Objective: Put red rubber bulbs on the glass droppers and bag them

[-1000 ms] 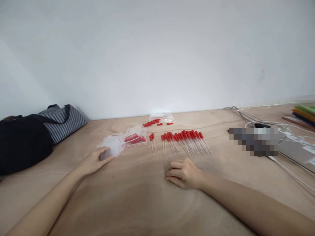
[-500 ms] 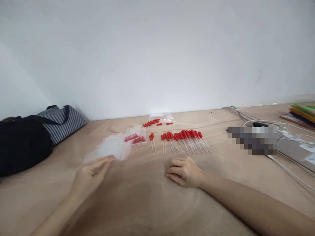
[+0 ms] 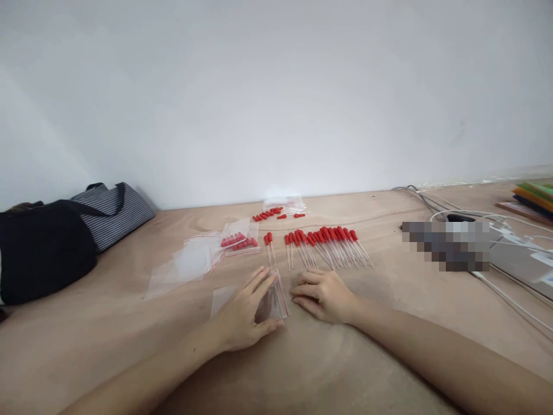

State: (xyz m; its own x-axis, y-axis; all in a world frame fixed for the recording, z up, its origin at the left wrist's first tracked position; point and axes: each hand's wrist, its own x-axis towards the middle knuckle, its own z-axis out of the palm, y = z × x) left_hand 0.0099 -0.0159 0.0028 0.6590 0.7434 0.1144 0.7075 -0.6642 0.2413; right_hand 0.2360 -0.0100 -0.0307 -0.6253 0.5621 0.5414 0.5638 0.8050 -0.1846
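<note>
My left hand (image 3: 248, 311) lies over a clear zip bag (image 3: 273, 297) with a red seal line, thumb and fingers apart and flat on it. Just right of the bag, my right hand (image 3: 324, 295) rests on the table with its fingers curled; whatever its fingertips might hold is hidden. Beyond the hands lies a row of red-topped droppers (image 3: 337, 245), and two more droppers (image 3: 269, 248) lie left of them. Bags with red bulbs (image 3: 239, 242) sit farther left, next to a fanned stack of clear bags (image 3: 185, 262).
Loose red bulbs (image 3: 268, 214) and a clear bag of thin tubes (image 3: 287, 203) lie near the wall. A black and striped bag (image 3: 47, 248) stands at the left. Cables (image 3: 425, 202), a grey device (image 3: 514, 262) and coloured folders (image 3: 536, 199) are at the right.
My left hand has moved right from the stack of clear bags, and one bag now lies under it beside my right hand. My right hand has stayed nearly in place.
</note>
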